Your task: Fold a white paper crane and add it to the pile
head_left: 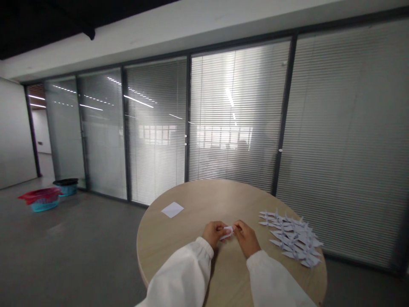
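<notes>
Paper [228, 230] (white) pinched between both hands [212, 233] [246, 238]

Left sleeve [183, 270]: white, long, loose-fitting, creased along the forearm; left cuff [205, 247] gathered into small puckers at the wrist. Right sleeve [276, 279]: matching white, full-length, loose. Left hand [212, 233] and right hand [246, 238]: bare. Stitching too blurred to assess.

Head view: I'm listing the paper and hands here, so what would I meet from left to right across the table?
Flat sheet, left hand, folded paper, right hand, paper cranes.
</notes>
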`<move>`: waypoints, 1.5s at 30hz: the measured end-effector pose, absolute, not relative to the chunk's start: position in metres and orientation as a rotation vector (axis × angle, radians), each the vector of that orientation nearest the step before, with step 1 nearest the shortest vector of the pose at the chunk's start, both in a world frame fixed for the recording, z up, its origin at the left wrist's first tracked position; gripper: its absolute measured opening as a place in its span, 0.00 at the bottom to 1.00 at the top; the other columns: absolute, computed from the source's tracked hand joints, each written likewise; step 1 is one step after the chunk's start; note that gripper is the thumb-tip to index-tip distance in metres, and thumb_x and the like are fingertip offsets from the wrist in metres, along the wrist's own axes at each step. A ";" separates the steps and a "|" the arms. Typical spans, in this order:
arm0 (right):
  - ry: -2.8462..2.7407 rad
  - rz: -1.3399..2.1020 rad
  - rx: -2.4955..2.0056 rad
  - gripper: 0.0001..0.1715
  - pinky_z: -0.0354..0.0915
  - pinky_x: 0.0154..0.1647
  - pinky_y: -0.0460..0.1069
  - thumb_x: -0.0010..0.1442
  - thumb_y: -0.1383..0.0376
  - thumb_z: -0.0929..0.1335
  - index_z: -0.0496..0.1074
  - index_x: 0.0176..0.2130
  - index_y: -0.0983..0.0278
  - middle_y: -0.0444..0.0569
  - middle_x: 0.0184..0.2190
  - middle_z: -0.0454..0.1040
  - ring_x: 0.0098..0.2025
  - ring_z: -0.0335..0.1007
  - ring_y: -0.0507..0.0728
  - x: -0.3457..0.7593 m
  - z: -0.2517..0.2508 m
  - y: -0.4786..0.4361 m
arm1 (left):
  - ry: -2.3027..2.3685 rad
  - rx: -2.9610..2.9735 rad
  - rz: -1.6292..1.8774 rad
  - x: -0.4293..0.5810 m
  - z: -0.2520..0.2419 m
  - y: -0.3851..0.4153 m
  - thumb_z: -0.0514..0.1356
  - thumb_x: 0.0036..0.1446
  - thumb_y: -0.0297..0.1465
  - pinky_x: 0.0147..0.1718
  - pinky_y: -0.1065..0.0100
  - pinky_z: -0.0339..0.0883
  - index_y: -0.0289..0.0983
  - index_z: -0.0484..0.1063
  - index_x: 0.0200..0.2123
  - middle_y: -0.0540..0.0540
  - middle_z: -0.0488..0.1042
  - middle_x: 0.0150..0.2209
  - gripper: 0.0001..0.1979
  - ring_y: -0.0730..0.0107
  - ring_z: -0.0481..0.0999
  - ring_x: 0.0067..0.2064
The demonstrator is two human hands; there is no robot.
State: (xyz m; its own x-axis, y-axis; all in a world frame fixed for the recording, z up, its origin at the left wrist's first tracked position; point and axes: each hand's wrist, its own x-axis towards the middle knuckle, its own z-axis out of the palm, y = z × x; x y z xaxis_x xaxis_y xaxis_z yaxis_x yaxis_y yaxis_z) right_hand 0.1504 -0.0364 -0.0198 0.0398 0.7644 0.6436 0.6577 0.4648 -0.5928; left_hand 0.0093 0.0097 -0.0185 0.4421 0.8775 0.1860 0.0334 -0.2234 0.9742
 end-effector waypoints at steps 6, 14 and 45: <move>-1.699 0.040 -1.301 0.11 0.59 0.30 0.45 0.55 0.63 0.56 0.63 0.28 0.63 0.45 0.25 0.67 0.28 0.63 0.53 0.151 -0.020 -0.037 | 0.877 1.734 0.928 0.008 -0.016 0.009 0.59 0.38 0.43 0.19 0.75 0.57 0.30 0.72 0.26 0.48 0.70 0.19 0.20 0.76 0.65 0.20; -1.671 0.096 -1.244 0.11 0.60 0.31 0.46 0.55 0.61 0.58 0.64 0.28 0.62 0.46 0.26 0.68 0.29 0.64 0.53 0.150 -0.021 -0.037 | 1.029 1.947 1.010 0.004 -0.009 0.006 0.58 0.39 0.40 0.23 0.75 0.54 0.32 0.74 0.23 0.49 0.69 0.20 0.16 0.75 0.64 0.23; -1.627 0.528 -1.213 0.14 0.59 0.25 0.44 0.47 0.58 0.64 0.69 0.22 0.66 0.45 0.19 0.70 0.24 0.65 0.52 0.153 -0.019 -0.037 | 0.852 1.729 1.195 0.007 -0.009 0.005 0.63 0.35 0.34 0.21 0.76 0.52 0.32 0.67 0.29 0.54 0.63 0.16 0.16 0.80 0.60 0.20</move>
